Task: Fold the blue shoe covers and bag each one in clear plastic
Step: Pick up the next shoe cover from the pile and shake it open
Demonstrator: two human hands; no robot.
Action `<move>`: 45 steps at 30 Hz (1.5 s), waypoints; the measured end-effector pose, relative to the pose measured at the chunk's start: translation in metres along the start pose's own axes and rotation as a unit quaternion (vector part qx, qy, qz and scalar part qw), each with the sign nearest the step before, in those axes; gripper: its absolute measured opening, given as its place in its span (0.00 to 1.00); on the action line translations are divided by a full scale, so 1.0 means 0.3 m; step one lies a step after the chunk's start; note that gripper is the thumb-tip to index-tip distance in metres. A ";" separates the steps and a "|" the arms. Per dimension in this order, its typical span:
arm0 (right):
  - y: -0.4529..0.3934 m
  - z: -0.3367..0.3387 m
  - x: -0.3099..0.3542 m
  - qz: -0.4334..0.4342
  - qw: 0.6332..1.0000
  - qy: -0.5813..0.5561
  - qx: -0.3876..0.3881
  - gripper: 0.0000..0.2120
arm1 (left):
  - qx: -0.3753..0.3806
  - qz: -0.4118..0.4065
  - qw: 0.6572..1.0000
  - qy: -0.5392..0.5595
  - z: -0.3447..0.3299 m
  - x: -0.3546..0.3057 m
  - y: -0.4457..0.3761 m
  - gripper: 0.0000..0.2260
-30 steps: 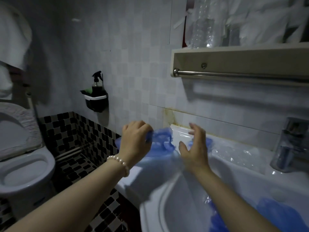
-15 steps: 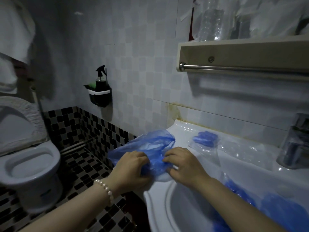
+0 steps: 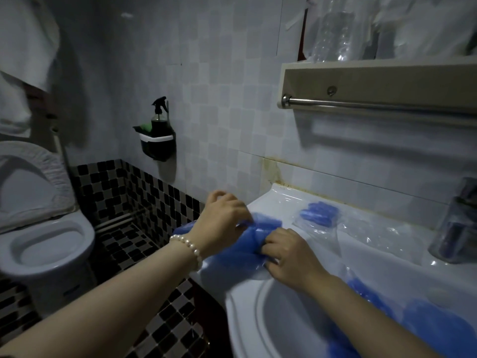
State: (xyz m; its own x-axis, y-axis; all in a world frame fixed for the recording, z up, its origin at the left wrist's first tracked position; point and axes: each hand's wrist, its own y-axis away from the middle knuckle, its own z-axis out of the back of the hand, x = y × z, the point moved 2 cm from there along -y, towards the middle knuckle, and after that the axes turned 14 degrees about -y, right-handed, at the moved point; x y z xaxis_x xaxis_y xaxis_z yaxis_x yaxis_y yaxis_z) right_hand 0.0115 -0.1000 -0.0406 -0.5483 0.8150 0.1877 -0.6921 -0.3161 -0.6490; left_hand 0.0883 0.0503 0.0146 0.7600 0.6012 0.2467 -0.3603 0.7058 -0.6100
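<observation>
A blue shoe cover (image 3: 232, 257) lies crumpled on the left rim of the white sink (image 3: 247, 319). My left hand (image 3: 224, 223), a pearl bracelet on its wrist, pinches the cover's far edge. My right hand (image 3: 289, 257) pinches a fold of the same cover at its near right side. Behind them on the ledge sits a folded blue cover inside a clear plastic bag (image 3: 318, 215). More clear plastic bags (image 3: 382, 236) lie loose along the ledge. Several blue covers (image 3: 428, 329) are heaped in the basin at the lower right.
A metal tap (image 3: 456, 223) stands at the right on the ledge. Above it hang a shelf with a towel rail (image 3: 374, 105) and clear plastic items. A black spray-bottle holder (image 3: 158, 140) is on the tiled wall. A toilet (image 3: 44, 236) stands left.
The hands dropped from chest height onto the sink rim with the blue cover. Since half a second ago my left hand moved farther away, drawing the cover's edge over.
</observation>
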 end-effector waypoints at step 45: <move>-0.046 -0.047 -0.061 -0.422 0.879 -0.219 -0.028 0.24 | 0.172 0.276 0.868 0.375 -0.105 0.023 0.126 0.24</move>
State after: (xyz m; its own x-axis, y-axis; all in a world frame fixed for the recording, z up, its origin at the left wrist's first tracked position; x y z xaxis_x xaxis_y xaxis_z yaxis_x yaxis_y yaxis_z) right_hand 0.0377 -0.1038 -0.0454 0.0134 0.4794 0.8775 -0.9219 0.3457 -0.1748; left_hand 0.0970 0.0694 -0.0305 0.5116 0.5621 -0.6498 -0.8241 0.5351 -0.1859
